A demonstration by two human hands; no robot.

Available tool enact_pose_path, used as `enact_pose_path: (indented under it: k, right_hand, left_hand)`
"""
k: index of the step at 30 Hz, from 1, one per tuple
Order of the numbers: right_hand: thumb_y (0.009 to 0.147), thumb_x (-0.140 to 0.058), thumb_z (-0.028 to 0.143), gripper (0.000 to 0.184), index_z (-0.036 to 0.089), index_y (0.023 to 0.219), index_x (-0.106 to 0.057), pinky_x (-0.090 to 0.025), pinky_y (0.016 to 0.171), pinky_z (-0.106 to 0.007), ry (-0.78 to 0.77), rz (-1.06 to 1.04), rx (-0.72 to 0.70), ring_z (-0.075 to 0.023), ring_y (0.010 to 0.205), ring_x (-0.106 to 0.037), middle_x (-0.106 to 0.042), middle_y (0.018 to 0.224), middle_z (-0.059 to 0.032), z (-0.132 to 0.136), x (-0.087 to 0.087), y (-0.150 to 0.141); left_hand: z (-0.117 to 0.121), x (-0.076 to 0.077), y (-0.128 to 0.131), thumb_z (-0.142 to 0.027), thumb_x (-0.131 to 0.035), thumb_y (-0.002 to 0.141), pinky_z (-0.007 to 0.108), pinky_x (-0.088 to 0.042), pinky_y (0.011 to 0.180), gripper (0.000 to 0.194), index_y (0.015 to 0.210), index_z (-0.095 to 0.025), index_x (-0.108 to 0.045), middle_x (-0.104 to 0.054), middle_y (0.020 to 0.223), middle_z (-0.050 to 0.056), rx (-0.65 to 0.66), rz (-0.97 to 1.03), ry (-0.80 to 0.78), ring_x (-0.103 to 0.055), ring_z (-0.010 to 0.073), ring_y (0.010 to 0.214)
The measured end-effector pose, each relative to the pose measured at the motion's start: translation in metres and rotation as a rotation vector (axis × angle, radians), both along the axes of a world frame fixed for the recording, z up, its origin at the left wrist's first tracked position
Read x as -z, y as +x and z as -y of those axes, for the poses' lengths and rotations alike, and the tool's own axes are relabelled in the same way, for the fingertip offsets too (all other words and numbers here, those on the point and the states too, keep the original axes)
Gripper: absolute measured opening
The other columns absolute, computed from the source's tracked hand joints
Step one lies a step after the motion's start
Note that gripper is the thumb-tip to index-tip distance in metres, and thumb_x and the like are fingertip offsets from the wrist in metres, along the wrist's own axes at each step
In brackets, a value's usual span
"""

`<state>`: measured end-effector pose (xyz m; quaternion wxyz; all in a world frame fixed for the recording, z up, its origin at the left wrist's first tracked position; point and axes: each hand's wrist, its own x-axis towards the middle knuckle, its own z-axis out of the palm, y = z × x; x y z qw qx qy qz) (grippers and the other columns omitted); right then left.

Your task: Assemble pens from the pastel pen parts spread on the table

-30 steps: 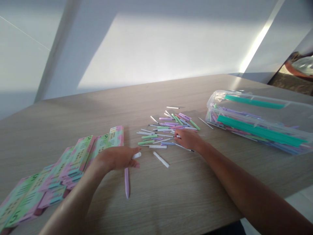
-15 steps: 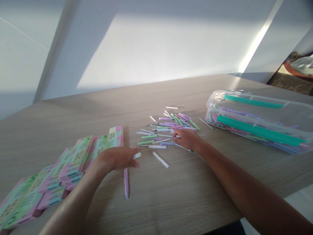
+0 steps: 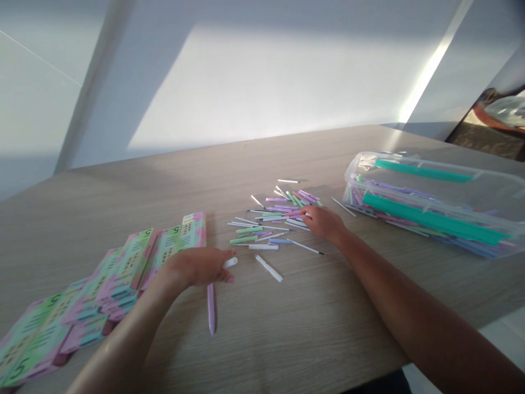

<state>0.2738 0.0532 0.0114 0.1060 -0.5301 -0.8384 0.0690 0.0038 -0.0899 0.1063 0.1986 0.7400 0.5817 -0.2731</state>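
My left hand (image 3: 207, 265) is closed around a white pen barrel (image 3: 230, 262), whose round end sticks out between thumb and fingers. Below that hand a purple pen (image 3: 211, 309) lies on the table. My right hand (image 3: 322, 220) reaches into the right side of a loose pile of pen parts (image 3: 279, 210), its fingers pinched together among them. What they grip, if anything, is hidden. The pile mixes thin white refills with green, purple, pink and blue barrels and caps. A white barrel (image 3: 269, 268) lies apart, between my hands.
Several pink and green printed boxes (image 3: 127, 262) marked 5 overlap at the left. A clear plastic case (image 3: 435, 219) with turquoise strips, holding many pen parts, stands at the right. A white wall (image 3: 262, 82) rises behind the wooden table (image 3: 287, 334).
My right hand has moved a little right and away from me over the pile, uncovering refills where it was. The left hand stays still with the white barrel.
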Motion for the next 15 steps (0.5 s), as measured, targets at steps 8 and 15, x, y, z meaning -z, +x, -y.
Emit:
enact_pose_path:
  k: [8, 15]
  right_hand:
    - [0.089, -0.037, 0.030, 0.038, 0.031, 0.122, -0.056, -0.041, 0.077, -0.029, 0.004, -0.009, -0.018, -0.0209, 0.093, -0.061, -0.068, 0.106, -0.0032, -0.015, 0.005, 0.000]
    - [0.084, -0.046, 0.033, 0.033, 0.028, 0.112, -0.064, -0.042, 0.071, -0.029, 0.058, -0.058, 0.088, -0.0234, 0.087, -0.063, -0.070, 0.096, -0.0065, -0.021, 0.011, 0.005]
  left_hand:
    - [0.000, -0.002, 0.005, -0.042, -0.043, 0.086, 0.040, -0.046, 0.084, 0.059, 0.136, -0.012, -0.036, -0.062, 0.115, 0.019, 0.008, -0.042, -0.031, -0.058, 0.0317, 0.104]
    - [-0.001, 0.002, 0.003, -0.043, -0.045, 0.085, 0.039, -0.045, 0.085, 0.058, 0.135, -0.014, -0.037, -0.061, 0.117, 0.018, 0.010, -0.036, -0.034, -0.057, 0.0308, 0.106]
